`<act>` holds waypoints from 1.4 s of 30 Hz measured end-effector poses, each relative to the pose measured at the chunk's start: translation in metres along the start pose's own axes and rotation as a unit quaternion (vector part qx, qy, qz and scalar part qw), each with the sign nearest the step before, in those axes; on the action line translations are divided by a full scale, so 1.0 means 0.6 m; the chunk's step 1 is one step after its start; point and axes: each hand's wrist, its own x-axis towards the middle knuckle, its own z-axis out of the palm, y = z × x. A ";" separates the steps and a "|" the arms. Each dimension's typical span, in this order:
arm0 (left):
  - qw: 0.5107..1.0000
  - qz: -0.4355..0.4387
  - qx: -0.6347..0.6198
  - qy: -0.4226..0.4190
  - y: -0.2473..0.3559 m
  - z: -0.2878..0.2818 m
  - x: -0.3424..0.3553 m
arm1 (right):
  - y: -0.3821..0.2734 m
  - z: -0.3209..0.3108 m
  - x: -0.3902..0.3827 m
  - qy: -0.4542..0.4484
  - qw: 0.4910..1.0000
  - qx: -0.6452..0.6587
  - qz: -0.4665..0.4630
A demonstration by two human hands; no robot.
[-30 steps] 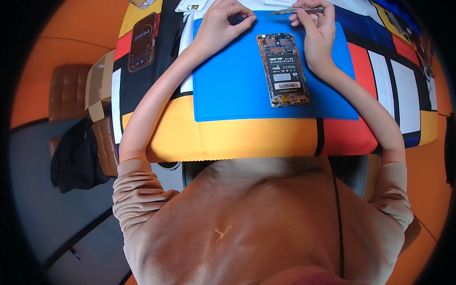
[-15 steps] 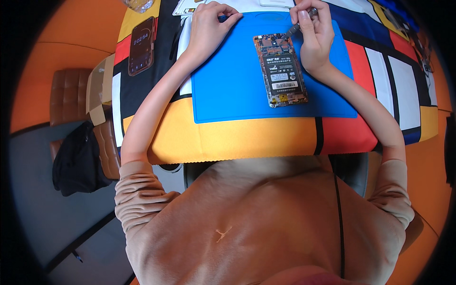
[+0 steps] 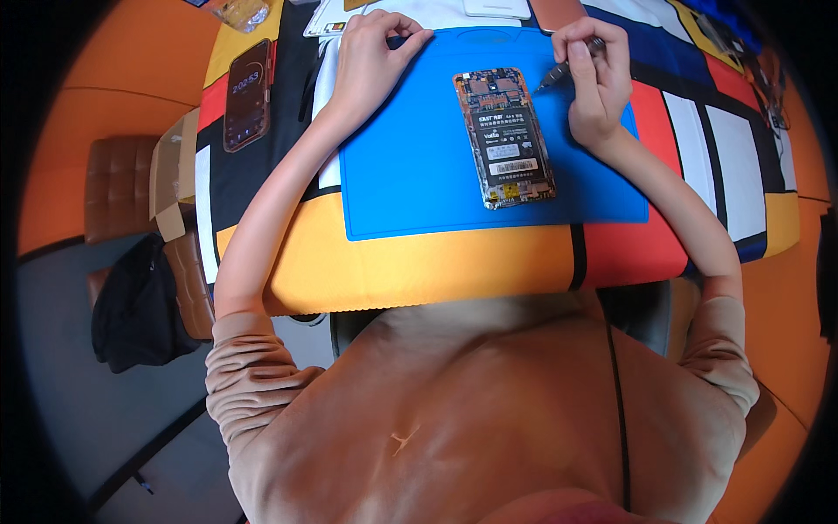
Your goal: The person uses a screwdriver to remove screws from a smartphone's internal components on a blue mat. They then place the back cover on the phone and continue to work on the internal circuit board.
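1. An opened phone with an orange-edged rectangular frame (image 3: 504, 140) is lying on a flat blue work mat (image 3: 401, 157), right of the mat's middle and slightly tilted. Its exposed circuit board (image 3: 493, 85) is facing up at the far end, and its black rectangular battery with pale labels (image 3: 513, 155) is filling most of the middle.
2. The right hand (image 3: 599, 83) is gripping a slim, dark grey, pen-shaped tool (image 3: 559, 73), the fingers closing around its upper part. The tool's narrow end is pointing down and left, just beside the phone's upper right edge and apart from it; whether it is touching the mat is not clear.
3. The left hand (image 3: 371, 57) is curling loosely near the mat's upper left corner, its thumb and forefinger coming close together. Whether those 2 digits are pinching anything, I cannot tell. It is staying well clear of the phone, so nothing is steadying the frame.
4. The step in hand is seemingly lining up the tool with the upper part of the board; the exact spot is not showing.
5. The next move is probably calling for a small leftward shift of the tip, a light, upright approach to the board, and perhaps the left hand bracing the frame, since a slip could be scratching the components or the battery.
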 end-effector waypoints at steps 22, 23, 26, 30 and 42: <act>0.993 -0.056 -0.098 -0.030 -0.011 0.011 0.007 | -0.033 0.030 -0.004 0.014 0.996 -0.030 0.086; 0.993 -0.059 -0.101 -0.035 -0.013 0.012 0.007 | -0.034 0.030 -0.004 0.016 0.996 -0.032 0.084; 0.990 -0.083 -0.101 -0.053 -0.031 0.021 0.009 | -0.035 0.030 -0.002 0.027 0.995 -0.038 0.085; 0.990 0.100 -0.096 0.003 -0.077 0.044 0.024 | -0.033 0.028 0.001 0.010 0.997 -0.044 0.064; 0.992 0.069 -0.110 -0.009 -0.106 0.059 0.022 | -0.053 0.019 0.045 -0.112 0.953 -0.262 -0.105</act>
